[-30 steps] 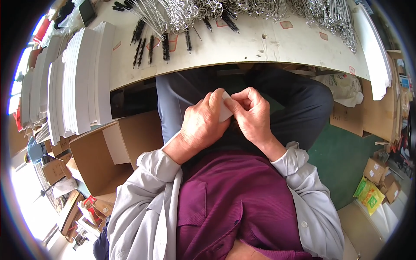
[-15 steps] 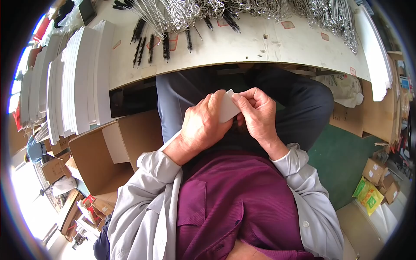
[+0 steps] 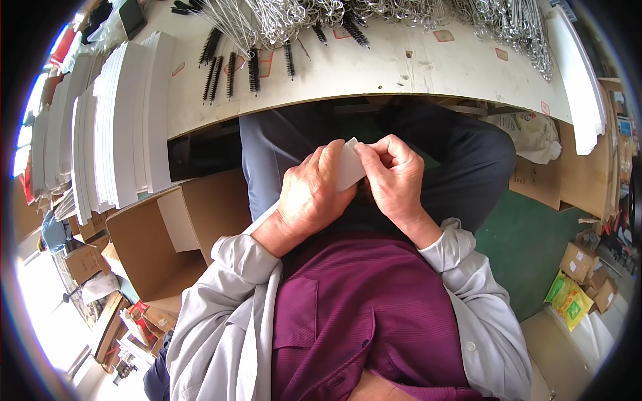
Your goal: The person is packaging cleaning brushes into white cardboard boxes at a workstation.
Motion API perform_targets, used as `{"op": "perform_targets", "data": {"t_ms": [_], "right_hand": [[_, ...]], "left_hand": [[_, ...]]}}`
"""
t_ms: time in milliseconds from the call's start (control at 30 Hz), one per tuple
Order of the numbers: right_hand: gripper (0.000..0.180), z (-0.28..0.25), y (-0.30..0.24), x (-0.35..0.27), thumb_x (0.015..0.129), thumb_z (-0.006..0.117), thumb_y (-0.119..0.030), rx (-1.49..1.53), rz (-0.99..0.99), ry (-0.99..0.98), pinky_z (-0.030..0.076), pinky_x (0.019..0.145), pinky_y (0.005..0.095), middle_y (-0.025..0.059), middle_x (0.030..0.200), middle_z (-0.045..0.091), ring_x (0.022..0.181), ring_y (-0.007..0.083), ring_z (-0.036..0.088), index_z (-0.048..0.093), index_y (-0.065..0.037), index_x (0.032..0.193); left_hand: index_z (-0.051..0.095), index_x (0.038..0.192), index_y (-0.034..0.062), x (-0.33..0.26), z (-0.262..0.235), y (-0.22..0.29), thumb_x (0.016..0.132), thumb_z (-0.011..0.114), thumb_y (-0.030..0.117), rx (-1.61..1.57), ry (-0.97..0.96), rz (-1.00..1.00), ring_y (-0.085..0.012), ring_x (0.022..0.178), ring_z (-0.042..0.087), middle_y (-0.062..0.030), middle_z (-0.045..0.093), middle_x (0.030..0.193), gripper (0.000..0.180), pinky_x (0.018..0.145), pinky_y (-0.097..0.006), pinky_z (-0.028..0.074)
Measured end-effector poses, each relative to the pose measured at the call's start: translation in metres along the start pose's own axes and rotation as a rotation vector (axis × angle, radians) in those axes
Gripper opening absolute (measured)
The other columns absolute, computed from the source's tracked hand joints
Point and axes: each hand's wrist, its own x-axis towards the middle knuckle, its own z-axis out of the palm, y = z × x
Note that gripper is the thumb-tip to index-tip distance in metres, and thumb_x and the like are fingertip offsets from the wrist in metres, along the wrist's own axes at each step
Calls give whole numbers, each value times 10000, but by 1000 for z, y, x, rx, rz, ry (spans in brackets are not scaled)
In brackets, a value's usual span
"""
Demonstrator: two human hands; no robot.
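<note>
Over my lap, my left hand (image 3: 313,190) is wrapped round a long, narrow white carton (image 3: 349,168) that runs back beneath my left wrist. My right hand (image 3: 393,175) is closed at the carton's far end, its thumb and forefinger pinching the top edge. A small pointed corner or flap stands up there between the two hands. The carton's contents, if any, cannot be seen. On the table (image 3: 361,77) beyond lie several black-bristled wire brushes (image 3: 254,72) and a heap of looped metal wire pieces (image 3: 287,23).
Stacks of long white cartons (image 3: 120,127) stand at the left, with another white stack (image 3: 578,87) at the table's right end. An opened cardboard box (image 3: 157,230) sits beside my left leg. A whitish bag (image 3: 531,137) and cardboard lie under the table at right.
My right thumb and fingers have shifted slightly left along the carton's end. My left hand keeps its hold, almost unmoved.
</note>
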Motion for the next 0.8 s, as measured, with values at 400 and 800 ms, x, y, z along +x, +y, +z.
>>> {"op": "perform_targets", "data": {"t_ms": [400, 800], "right_hand": [[438, -4, 3, -5, 981, 750, -149, -160, -226, -201, 569, 803, 275, 134, 1081, 779, 916, 127, 714, 645, 11, 1375], [500, -1, -3, -10, 904, 782, -88, -393, -414, -199, 553, 654, 353, 161, 838, 717, 726, 262, 697, 631, 40, 1363]], "left_hand": [[565, 1272, 4, 8, -9, -1, 797, 832, 201, -95, -34, -122, -410, 955, 731, -204, 713, 1107, 579, 791, -468, 623], [558, 1277, -7, 4, -9, -2, 779, 810, 154, -139, -48, -114, -422, 961, 728, -232, 711, 1100, 581, 796, -473, 619]]}}
